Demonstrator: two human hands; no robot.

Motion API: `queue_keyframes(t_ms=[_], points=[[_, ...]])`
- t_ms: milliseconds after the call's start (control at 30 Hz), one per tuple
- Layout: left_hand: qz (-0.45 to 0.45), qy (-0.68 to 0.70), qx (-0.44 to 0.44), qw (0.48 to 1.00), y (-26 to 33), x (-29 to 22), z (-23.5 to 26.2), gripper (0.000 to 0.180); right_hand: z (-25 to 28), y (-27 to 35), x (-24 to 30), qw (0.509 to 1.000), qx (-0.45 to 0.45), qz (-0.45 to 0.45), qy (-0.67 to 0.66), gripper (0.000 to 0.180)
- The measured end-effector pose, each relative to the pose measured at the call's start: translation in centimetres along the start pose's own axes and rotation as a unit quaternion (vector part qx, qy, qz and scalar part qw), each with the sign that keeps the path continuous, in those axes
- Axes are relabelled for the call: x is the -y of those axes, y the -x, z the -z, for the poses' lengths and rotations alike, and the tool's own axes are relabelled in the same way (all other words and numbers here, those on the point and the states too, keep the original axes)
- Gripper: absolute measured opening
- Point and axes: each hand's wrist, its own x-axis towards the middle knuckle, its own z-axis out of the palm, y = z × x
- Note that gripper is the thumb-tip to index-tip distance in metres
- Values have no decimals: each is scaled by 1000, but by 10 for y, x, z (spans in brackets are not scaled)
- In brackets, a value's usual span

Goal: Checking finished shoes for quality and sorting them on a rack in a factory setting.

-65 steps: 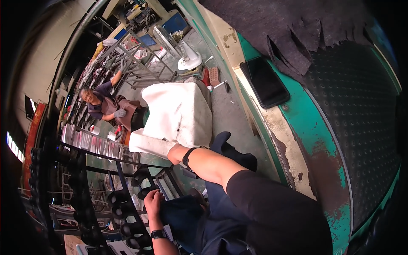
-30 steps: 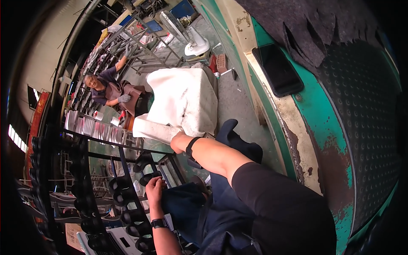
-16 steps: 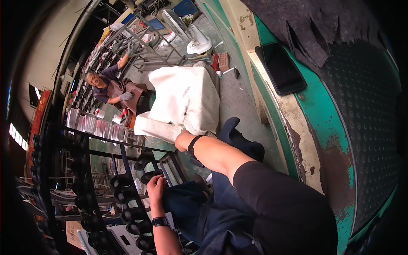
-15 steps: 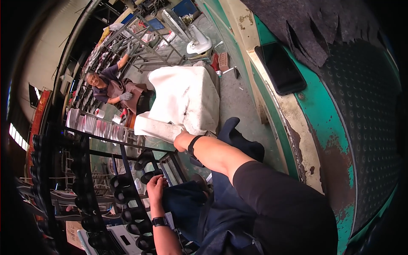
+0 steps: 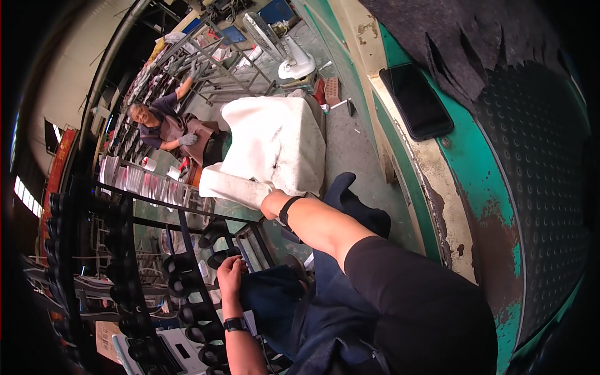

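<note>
My right hand is at the near edge of a large white sheet-like cover. Its fingers look closed on that edge, though most are hidden behind the hand. A black band circles the wrist. Lower and to the left, my left hand is raised beside dark blue cloth, with its fingers curled together and nothing showing in them. A dark watch is on the left wrist. The white cover drapes over a bulky block, has dark smudges, and extends a narrow flap toward the left.
Racks with black curved pieces stand at left. A person in a brown apron is behind the white cover. A white fan stands farther back. On the right, a phone lies on a worn green-and-cream machine edge.
The view has shifted very slightly, so the scene sits a little farther right. Both my hands keep nearly the same pose, the right one still at the white cover.
</note>
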Motion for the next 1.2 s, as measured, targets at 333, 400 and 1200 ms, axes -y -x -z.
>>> queue_keyframes(t_ms=[333, 400, 1200], points=[[-8, -11, -9, 1000, 1, -4, -1, 28, 17, 13, 15, 994, -84, 62, 9, 37], [-3, -10, -16, 1000, 6, 0, 8, 28, 23, 15, 20, 995, -86, 56, -1, 37], [0, 9, -15, 1000, 4, -1, 5, 26, 22, 12, 7, 998, -51, 6, -30, 33]])
